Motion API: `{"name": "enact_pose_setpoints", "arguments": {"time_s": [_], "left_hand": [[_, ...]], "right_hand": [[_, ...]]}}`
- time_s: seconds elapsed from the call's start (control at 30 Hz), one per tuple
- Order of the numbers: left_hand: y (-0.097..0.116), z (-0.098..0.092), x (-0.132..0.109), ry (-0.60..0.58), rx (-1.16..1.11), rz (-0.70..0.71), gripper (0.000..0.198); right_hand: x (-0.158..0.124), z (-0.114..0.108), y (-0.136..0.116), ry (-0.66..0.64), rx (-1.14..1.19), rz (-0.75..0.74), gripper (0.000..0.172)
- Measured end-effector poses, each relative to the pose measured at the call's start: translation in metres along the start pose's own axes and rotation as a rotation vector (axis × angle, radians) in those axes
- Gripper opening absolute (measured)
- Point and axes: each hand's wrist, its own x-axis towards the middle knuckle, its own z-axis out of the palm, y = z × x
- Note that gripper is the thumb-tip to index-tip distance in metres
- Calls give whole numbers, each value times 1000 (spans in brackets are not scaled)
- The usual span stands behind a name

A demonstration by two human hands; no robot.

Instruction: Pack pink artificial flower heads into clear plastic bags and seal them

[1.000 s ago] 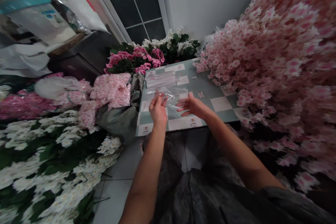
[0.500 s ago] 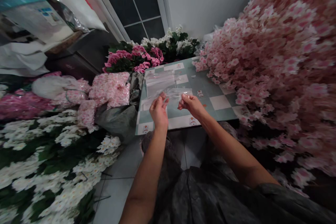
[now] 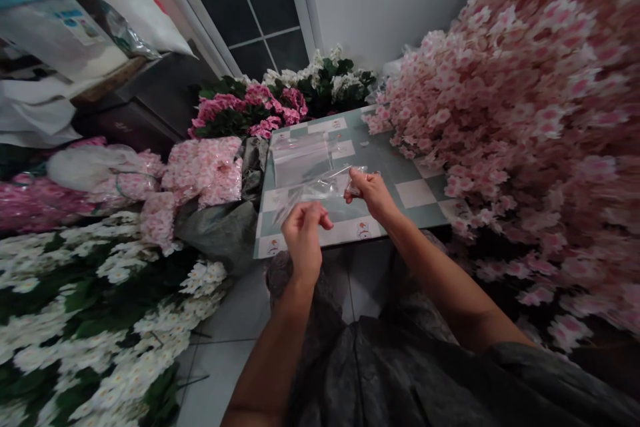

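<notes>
A clear plastic bag [image 3: 325, 185] stretches slantwise over the low table [image 3: 416, 193], between my hands. My right hand [image 3: 367, 190] is closed, pinching the bag's right end between thumb and fingers. At the other end my left hand [image 3: 304, 227] is closed with curled fingers, and the film runs up to it; the exact grip is partly hidden behind the knuckles. Beyond the left hand, a stack of flat clear bags [image 3: 303, 160] lies on the table's left half.
Pink artificial flowers [image 3: 500, 100] crowd over the table's right side. White flowers [image 3: 115, 300] and bagged pink blossoms [image 3: 203, 170] stand at the left. Magenta flowers [image 3: 255, 107] are behind the table. A lidded plastic box [image 3: 65, 33] sits at upper left.
My left hand has come nearer to my body and its fingers have curled in. The right hand has turned slightly, still pinching the bag, which now slants down to the left.
</notes>
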Motion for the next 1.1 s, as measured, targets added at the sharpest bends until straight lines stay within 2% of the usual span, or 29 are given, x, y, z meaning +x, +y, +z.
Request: {"name": "enact_pose_setpoints", "arguments": {"time_s": [0.07, 0.13, 0.17, 0.27, 0.4, 0.47, 0.57, 0.67, 0.77, 0.83, 0.9, 0.97, 1.03, 1.1], "left_hand": [[24, 2, -8, 8, 255, 283, 32], [46, 5, -8, -40, 496, 463, 47], [53, 7, -5, -88, 597, 505, 55], [60, 15, 12, -243, 851, 493, 58], [38, 24, 36, -333, 994, 318, 22], [26, 25, 47, -315, 920, 218, 17], [16, 24, 60, -257, 647, 48, 18], [15, 22, 71, -229, 399, -126, 21], [15, 21, 77, -214, 299, -210, 24], [11, 22, 79, -200, 270, -211, 24], [4, 25, 81, -155, 236, -182, 24], [-4, 32, 83, -84, 174, -125, 25], [-12, 40, 88, -3, 104, -44, 26], [-18, 45, 94, 89, 42, 37, 27]], "right_hand": [[0, -1, -5, 1, -39, -15, 66], [-2, 0, -10, 4, -75, -27, 67], [-3, 1, -13, 5, -92, -30, 68], [-9, 5, -24, -13, -149, -37, 70], [-13, 4, -37, -92, -177, -7, 72], [-13, -1, -42, -154, -151, 32, 71], [-12, -12, -46, -226, -108, 67, 60], [-13, -22, -45, -239, -62, 50, 51], [-10, -29, -41, -215, -39, -16, 44], [-7, -31, -38, -142, -52, -77, 41], [-2, -28, -33, -5, -68, -118, 39], [1, -20, -29, 94, -107, -89, 38], [1, -6, -24, 67, -212, -28, 35], [1, 7, -22, 2, -404, -28, 20]]}}
